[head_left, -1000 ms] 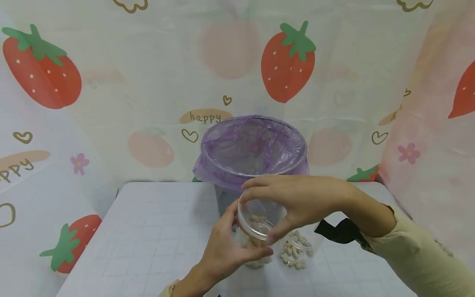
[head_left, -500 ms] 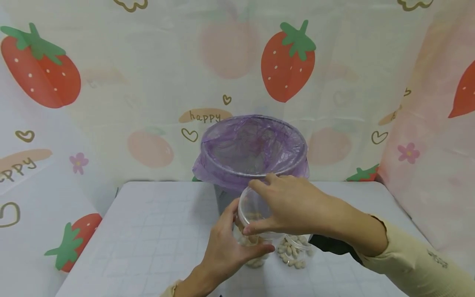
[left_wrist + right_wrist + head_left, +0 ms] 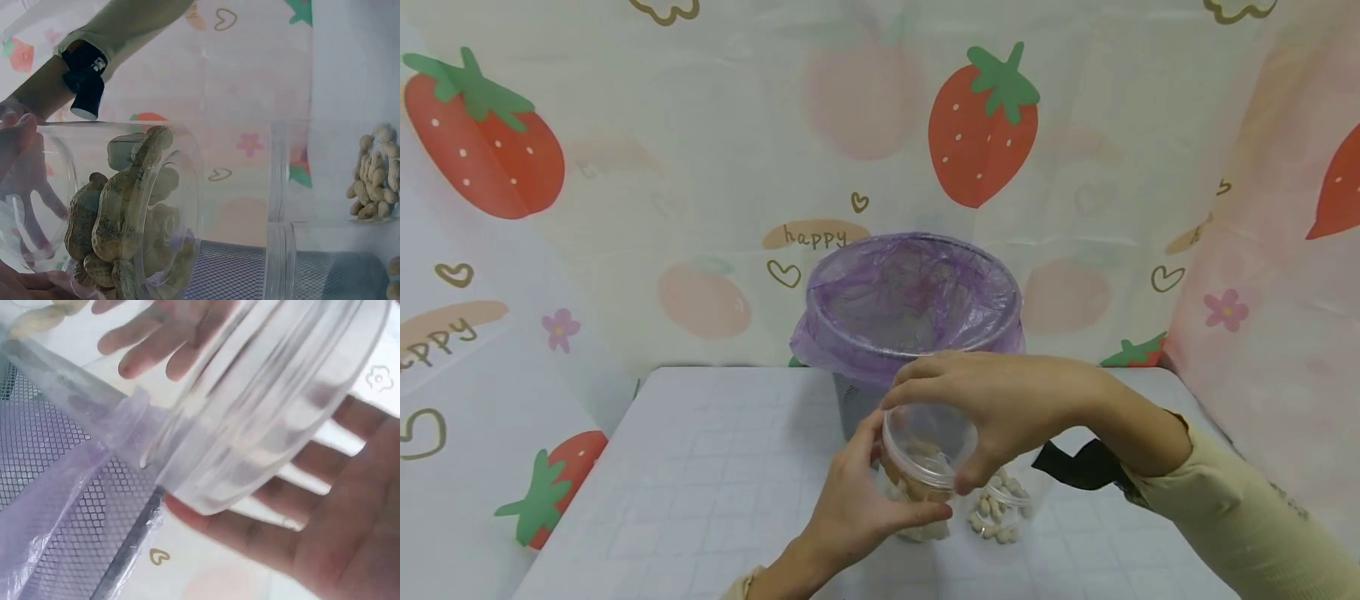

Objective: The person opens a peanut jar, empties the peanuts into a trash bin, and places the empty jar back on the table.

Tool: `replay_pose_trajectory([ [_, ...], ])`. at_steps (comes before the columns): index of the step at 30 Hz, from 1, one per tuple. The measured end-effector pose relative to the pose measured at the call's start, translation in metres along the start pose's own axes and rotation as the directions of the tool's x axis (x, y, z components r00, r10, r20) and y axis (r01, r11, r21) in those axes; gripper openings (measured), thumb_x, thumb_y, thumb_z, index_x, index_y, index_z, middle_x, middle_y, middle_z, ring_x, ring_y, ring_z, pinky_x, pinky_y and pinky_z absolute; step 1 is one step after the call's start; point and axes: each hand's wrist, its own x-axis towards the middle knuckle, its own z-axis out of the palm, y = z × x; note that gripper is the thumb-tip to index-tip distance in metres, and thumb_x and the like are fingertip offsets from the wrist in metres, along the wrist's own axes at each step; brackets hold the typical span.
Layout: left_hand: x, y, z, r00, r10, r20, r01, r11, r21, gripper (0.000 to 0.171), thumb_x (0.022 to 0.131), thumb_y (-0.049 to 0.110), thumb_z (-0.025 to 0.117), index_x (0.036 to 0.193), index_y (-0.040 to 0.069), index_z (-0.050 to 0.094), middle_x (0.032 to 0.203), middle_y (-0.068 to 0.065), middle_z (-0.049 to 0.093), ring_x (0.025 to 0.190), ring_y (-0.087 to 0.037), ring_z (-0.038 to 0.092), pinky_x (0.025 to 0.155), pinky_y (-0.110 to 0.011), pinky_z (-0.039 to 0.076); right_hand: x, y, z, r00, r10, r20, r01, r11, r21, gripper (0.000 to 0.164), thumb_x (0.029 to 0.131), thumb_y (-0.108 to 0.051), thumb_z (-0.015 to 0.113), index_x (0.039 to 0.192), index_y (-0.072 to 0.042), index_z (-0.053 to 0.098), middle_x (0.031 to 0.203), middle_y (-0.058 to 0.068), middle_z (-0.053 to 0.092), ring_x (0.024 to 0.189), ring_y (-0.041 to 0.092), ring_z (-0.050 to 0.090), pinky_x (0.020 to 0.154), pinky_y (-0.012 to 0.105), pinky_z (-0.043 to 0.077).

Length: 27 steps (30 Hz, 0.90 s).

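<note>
Two on one: bare left hand (image 3: 856,493) and bare right hand (image 3: 988,404), both gripping one clear round plastic jar (image 3: 929,446), lower centre of the head frame.
Left fingers wrap the jar's left side, thumb across its front; finger spacing partly hidden. Right hand pinches the rim: fingers upper left, thumb right. Tan unshelled peanuts (image 3: 112,219) inside, overlapping, no firm count. Two more clear plastic containers (image 3: 280,169), right of the left-wrist frame, each with peanuts. One grey mesh bin (image 3: 855,408) at head-frame centre, one translucent purple liner (image 3: 973,304) over its rim. One white table (image 3: 722,483).
</note>
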Motion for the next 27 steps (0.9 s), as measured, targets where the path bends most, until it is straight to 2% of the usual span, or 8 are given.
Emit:
replay_pose_trajectory([
  [3, 0.0, 0.0, 0.0, 1.0, -0.011, 0.001, 0.011, 1.0, -0.014, 0.104, 0.063, 0.031, 0.092, 0.148, 0.018, 0.034, 0.138, 0.001, 0.053, 0.116, -0.016, 0.057, 0.097, -0.037, 0.051, -0.001, -0.001, 0.001, 1.0, 0.01, -0.013, -0.01, 1.0, 0.017, 0.074, 0.075, -0.038, 0.083, 0.139, -0.025, 0.05, 0.15, 0.001, 0.042, 0.139, 0.024, 0.041, 0.11, 0.05, 0.041],
  [5, -0.001, -0.001, 0.001, 1.0, -0.004, -0.024, 0.004, 1.0, 0.008, 0.103, 0.063, 0.032, 0.092, 0.147, 0.015, 0.034, 0.136, 0.0, 0.054, 0.114, -0.015, 0.058, 0.097, -0.035, 0.052, 0.0, -0.006, 0.006, 0.992, 0.097, -0.076, -0.098, 0.995, -0.007, 0.075, 0.077, -0.05, 0.078, 0.141, -0.024, 0.049, 0.151, 0.007, 0.042, 0.14, 0.03, 0.041, 0.109, 0.054, 0.041],
  [9, -0.001, -0.001, 0.003, 0.996, 0.041, -0.076, -0.036, 0.997, 0.062, 0.099, 0.065, 0.035, 0.09, 0.144, 0.01, 0.036, 0.134, -0.003, 0.056, 0.114, -0.016, 0.06, 0.098, -0.036, 0.053, 0.004, -0.02, 0.015, 0.933, 0.278, -0.227, -0.302, 0.95, -0.08, 0.086, 0.076, -0.071, 0.065, 0.141, -0.018, 0.05, 0.145, 0.019, 0.048, 0.131, 0.04, 0.05, 0.099, 0.058, 0.048],
  [12, -0.001, -0.001, 0.003, 0.992, 0.081, -0.1, -0.072, 0.994, 0.088, 0.098, 0.065, 0.035, 0.09, 0.144, 0.01, 0.036, 0.134, -0.003, 0.056, 0.115, -0.016, 0.06, 0.099, -0.038, 0.053, 0.007, -0.025, 0.018, 0.908, 0.332, -0.255, -0.37, 0.922, -0.113, 0.085, 0.076, -0.071, 0.065, 0.139, -0.016, 0.051, 0.135, 0.018, 0.056, 0.118, 0.037, 0.06, 0.089, 0.053, 0.054],
  [15, -0.001, 0.0, 0.003, 0.991, 0.079, -0.109, -0.068, 0.993, 0.099, 0.099, 0.064, 0.038, 0.09, 0.144, 0.013, 0.037, 0.134, 0.0, 0.056, 0.114, -0.014, 0.059, 0.097, -0.037, 0.053, 0.008, -0.026, 0.018, 0.908, 0.339, -0.247, -0.374, 0.921, -0.107, 0.079, 0.077, -0.065, 0.07, 0.137, -0.016, 0.054, 0.128, 0.013, 0.062, 0.108, 0.032, 0.064, 0.083, 0.047, 0.056],
  [19, -0.002, 0.001, 0.001, 0.997, 0.01, -0.078, -0.004, 0.998, 0.067, 0.101, 0.061, 0.038, 0.092, 0.144, 0.018, 0.038, 0.134, 0.006, 0.055, 0.113, -0.01, 0.057, 0.097, -0.034, 0.052, 0.006, -0.024, 0.012, 0.922, 0.317, -0.223, -0.337, 0.94, -0.055, 0.074, 0.074, -0.054, 0.076, 0.135, -0.018, 0.055, 0.13, 0.006, 0.061, 0.106, 0.025, 0.064, 0.081, 0.04, 0.056],
  [22, -0.003, 0.001, -0.001, 0.999, -0.031, -0.036, 0.031, 0.999, 0.015, 0.101, 0.061, 0.033, 0.093, 0.145, 0.019, 0.037, 0.134, 0.007, 0.055, 0.113, -0.011, 0.057, 0.099, -0.036, 0.05, 0.002, -0.02, 0.004, 0.926, 0.304, -0.222, -0.313, 0.95, -0.005, 0.075, 0.072, -0.051, 0.078, 0.137, -0.023, 0.053, 0.134, 0.001, 0.058, 0.111, 0.023, 0.063, 0.085, 0.041, 0.056],
  [27, -0.003, -0.002, -0.004, 0.999, -0.032, -0.018, 0.032, 0.999, 0.001, 0.1, 0.063, 0.028, 0.092, 0.144, 0.016, 0.036, 0.139, 0.003, 0.054, 0.119, -0.017, 0.056, 0.101, -0.042, 0.049, -0.009, -0.011, -0.01, 0.921, 0.293, -0.257, -0.293, 0.955, 0.038, 0.076, 0.073, -0.054, 0.078, 0.14, -0.028, 0.05, 0.139, -0.003, 0.054, 0.119, 0.023, 0.06, 0.095, 0.048, 0.052],
])
